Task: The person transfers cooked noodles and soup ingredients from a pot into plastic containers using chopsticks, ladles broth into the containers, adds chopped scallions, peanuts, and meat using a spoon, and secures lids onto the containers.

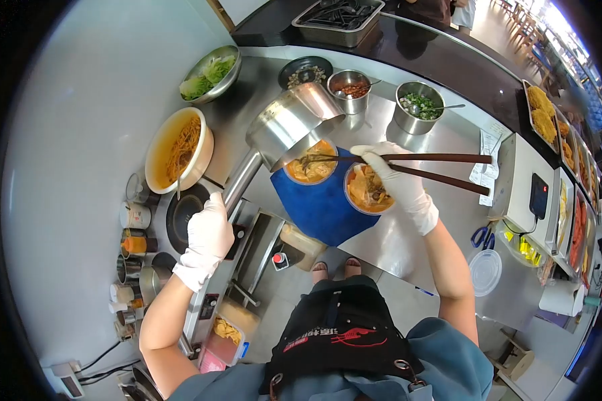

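Note:
My left hand (209, 234), in a white glove, is wrapped round the handle of a steel saucepan (284, 127). The pan is tipped over a round container of food (311, 167) on a blue cloth (328, 217). Long dark chopsticks (441, 159) are in my gloved right hand (398, 184), their tips at the pan's lip above that container. Just under my right hand is a second container (368, 190) with orange broth and toppings. The pan hides part of the first container.
Behind are steel pots of red topping (350, 90) and chopped greens (419, 107), and a black plate (306, 72). To the left are a noodle bowl (204, 147) and a lettuce bowl (236, 77). Scissors (481, 236) and a lid (485, 273) lie right. A person (429, 10) stands beyond the counter.

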Demonstrator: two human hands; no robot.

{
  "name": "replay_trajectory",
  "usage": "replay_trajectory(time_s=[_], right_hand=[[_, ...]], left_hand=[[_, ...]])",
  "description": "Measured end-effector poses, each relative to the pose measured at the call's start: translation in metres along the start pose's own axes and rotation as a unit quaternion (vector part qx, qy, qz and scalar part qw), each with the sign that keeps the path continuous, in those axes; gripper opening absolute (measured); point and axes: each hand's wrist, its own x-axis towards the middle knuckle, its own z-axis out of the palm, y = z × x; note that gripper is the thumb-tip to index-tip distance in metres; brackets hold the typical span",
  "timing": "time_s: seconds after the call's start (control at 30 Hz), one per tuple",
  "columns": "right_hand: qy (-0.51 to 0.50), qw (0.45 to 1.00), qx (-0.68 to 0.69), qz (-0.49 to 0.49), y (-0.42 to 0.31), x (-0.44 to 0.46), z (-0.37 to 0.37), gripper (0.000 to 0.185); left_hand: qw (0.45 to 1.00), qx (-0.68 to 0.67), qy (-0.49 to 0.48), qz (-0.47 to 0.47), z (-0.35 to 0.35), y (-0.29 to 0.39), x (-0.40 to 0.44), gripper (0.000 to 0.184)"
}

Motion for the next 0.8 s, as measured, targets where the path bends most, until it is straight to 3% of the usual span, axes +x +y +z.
replay_trajectory(time_s=[0.13,0.23,0.37,0.43,0.47,0.57,0.63,0.67,0.8], right_hand=[[0.01,1.0,-0.027,-0.014,-0.003,-0.004,-0.005,0.011],[0.006,1.0,0.019,-0.013,0.011,-0.007,0.001,0.01],[-0.027,0.999,-0.024,0.009,0.024,-0.004,0.01,0.008],[-0.033,0.999,-0.027,0.013,0.022,-0.002,0.009,0.008],[-0.022,0.999,-0.046,0.005,0.019,-0.001,0.006,0.008],[0.0,0.999,-0.038,0.006,0.016,0.002,0.002,0.009],[0.009,0.998,-0.008,0.067,0.011,0.002,-0.001,0.011],[0.017,0.997,-0.004,0.077,0.006,0.002,-0.002,0.012],[0.053,0.993,0.061,0.081,-0.011,0.007,-0.002,0.016]], left_hand=[[0.998,-0.058,-0.023,-0.03,-0.002,0.001,-0.003,0.03],[0.975,-0.185,-0.083,-0.093,-0.002,0.001,-0.003,0.034],[0.941,-0.31,-0.103,-0.09,0.0,-0.008,-0.007,0.032],[0.747,-0.565,-0.269,-0.225,-0.013,-0.01,-0.005,0.028],[0.745,-0.567,-0.268,-0.228,-0.014,-0.012,-0.008,0.028],[0.51,-0.771,-0.27,-0.269,-0.019,-0.018,-0.029,0.029],[0.471,-0.801,-0.245,-0.276,-0.022,-0.019,-0.053,0.032],[0.435,-0.827,-0.222,-0.277,-0.023,-0.02,-0.064,0.035],[0.38,-0.853,-0.159,-0.321,-0.021,-0.039,-0.129,0.041]])
